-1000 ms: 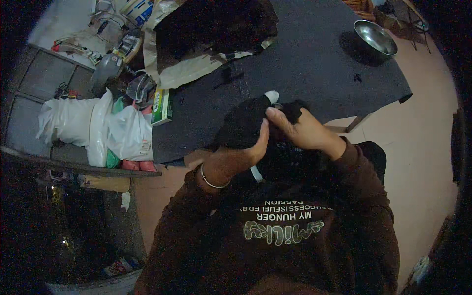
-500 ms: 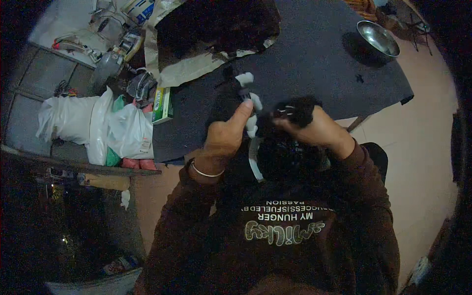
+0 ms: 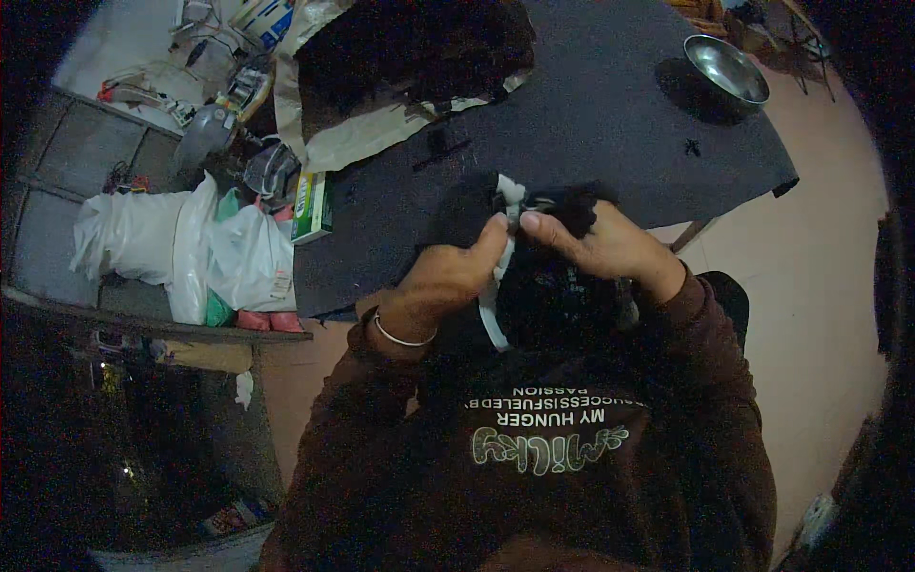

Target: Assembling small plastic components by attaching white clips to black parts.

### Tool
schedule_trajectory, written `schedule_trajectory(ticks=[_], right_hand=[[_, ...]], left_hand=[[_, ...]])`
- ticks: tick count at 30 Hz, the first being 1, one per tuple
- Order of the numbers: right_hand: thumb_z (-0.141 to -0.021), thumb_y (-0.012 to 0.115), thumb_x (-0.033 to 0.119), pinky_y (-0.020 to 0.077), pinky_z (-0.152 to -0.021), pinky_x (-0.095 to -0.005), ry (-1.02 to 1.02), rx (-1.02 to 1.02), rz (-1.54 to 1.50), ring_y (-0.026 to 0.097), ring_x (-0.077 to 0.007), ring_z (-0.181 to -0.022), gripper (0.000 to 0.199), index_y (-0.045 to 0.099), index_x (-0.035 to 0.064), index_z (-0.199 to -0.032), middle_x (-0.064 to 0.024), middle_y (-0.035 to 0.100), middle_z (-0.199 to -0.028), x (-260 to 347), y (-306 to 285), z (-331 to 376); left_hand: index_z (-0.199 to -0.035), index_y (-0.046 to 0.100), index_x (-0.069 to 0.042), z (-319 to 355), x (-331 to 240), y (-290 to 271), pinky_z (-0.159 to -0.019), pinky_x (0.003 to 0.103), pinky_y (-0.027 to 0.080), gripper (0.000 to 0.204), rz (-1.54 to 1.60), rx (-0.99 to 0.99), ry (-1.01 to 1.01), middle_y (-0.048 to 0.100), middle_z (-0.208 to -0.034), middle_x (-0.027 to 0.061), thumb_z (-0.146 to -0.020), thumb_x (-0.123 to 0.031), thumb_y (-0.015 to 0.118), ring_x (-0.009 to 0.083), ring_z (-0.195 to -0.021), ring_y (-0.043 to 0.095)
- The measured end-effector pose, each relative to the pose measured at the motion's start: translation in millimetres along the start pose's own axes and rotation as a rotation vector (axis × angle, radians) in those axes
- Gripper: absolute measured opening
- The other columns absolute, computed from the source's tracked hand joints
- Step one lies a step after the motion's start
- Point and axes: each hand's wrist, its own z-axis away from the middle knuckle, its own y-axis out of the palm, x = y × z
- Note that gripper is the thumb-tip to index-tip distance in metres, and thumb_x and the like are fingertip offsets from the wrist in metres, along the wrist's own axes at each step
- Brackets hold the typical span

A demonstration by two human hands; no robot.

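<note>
The cloth (image 3: 562, 286) in both hands was black with a white strip (image 3: 496, 305); the surface (image 3: 591, 105) beyond was dark grey, the bowl (image 3: 726, 67) silver.

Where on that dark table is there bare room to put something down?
The widest bare stretch of the dark table runs between the black cloth heap and the metal bowl. A smaller patch lies between the green box and the left hand. The left edge is crowded with white plastic bags and clutter.
</note>
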Motion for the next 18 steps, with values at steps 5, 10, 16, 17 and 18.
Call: schedule_trajectory(ticks=[5, 10, 16, 17, 18], right_hand=[[-0.082, 0.039, 0.044, 0.0432, -0.058, -0.0339, 0.231, 0.11, 0.127, 0.055, -0.0202, -0.062, 0.045, 0.057, 0.0031, -0.082, -0.0114, 0.059, -0.069, -17, 7, -2], [-0.086, 0.035, 0.038, 0.0378, -0.05, -0.0259, -0.007, 0.147, -0.239, 0.044, -0.0108, -0.053, 0.039, 0.052, 0.0047, -0.075, -0.0007, 0.047, -0.057, -16, 20, -3], [-0.085, 0.036, 0.039, 0.0359, -0.045, -0.0242, 0.045, 0.226, -0.315, 0.044, -0.0097, -0.05, 0.04, 0.052, 0.0054, -0.071, 0.0, 0.048, -0.057, -3, 10, 3], [-0.084, 0.038, 0.039, 0.0356, -0.045, -0.024, 0.132, 0.244, -0.113, 0.044, -0.0096, -0.049, 0.04, 0.053, 0.005, -0.07, 0.0002, 0.048, -0.056, -3, 1, 3], [-0.083, 0.041, 0.039, 0.0353, -0.044, -0.0239, 0.229, 0.25, 0.091, 0.043, -0.0095, -0.049, 0.04, 0.053, 0.0045, -0.069, 0.0004, 0.048, -0.056, -2, -8, 2]], left_hand=[[-0.09, 0.053, 0.004, -8, 17, 18, -0.067, 0.034, 0.049, 0.018, -0.255, -0.232, 0.334, 0.058, -0.082, 0.0183, -0.074, -0.004, 0.048, 0.0252, -0.073, 0.059], [-0.081, 0.054, 0.007, -6, 28, 15, -0.069, 0.037, 0.048, 0.017, -1.138, -0.196, 0.874, 0.057, -0.081, 0.0218, -0.07, -0.005, 0.05, 0.0288, -0.076, 0.058], [-0.08, 0.054, 0.008, 0, 0, 10, -0.077, 0.04, 0.044, 0.022, -0.247, -0.234, 0.53, 0.056, -0.085, 0.0231, -0.073, -0.012, 0.051, 0.0331, -0.083, 0.056], [-0.08, 0.054, 0.008, 5, -1, 7, -0.077, 0.04, 0.044, 0.022, -0.262, -0.243, 0.513, 0.056, -0.085, 0.0231, -0.073, -0.012, 0.051, 0.0331, -0.083, 0.056], [-0.084, 0.053, 0.008, 5, 3, 9, -0.078, 0.04, 0.043, 0.027, -0.143, -0.128, 0.279, 0.056, -0.085, 0.0226, -0.074, -0.017, 0.052, 0.0342, -0.083, 0.055]])
